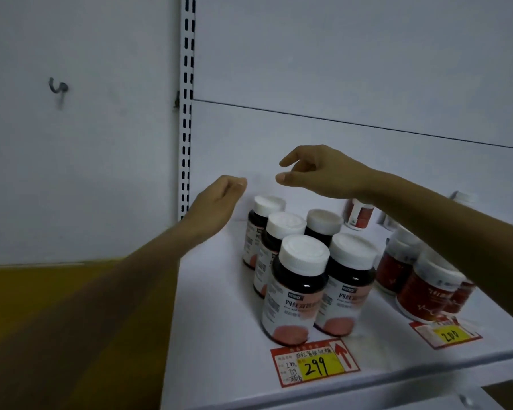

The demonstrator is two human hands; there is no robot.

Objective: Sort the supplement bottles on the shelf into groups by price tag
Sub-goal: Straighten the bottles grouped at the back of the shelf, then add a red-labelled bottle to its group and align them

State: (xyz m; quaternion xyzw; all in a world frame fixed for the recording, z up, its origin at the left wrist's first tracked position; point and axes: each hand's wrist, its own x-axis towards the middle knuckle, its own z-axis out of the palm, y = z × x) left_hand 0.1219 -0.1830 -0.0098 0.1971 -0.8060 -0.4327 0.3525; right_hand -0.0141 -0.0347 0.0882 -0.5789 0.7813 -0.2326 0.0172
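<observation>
299 tag (314, 363), dark white-capped bottles (296, 291)

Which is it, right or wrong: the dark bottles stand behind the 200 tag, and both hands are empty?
Wrong: the head view shows the dark bottles behind the 299 tag, not 200; left hand and right hand are empty.

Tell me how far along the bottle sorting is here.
Done: five dark bottles stand grouped behind the 299 tag; red-labelled bottles sit behind the 200 tag. In hand: nothing, left hand and right hand are empty. Left: a red-labelled stray stands apart at the back.
</observation>
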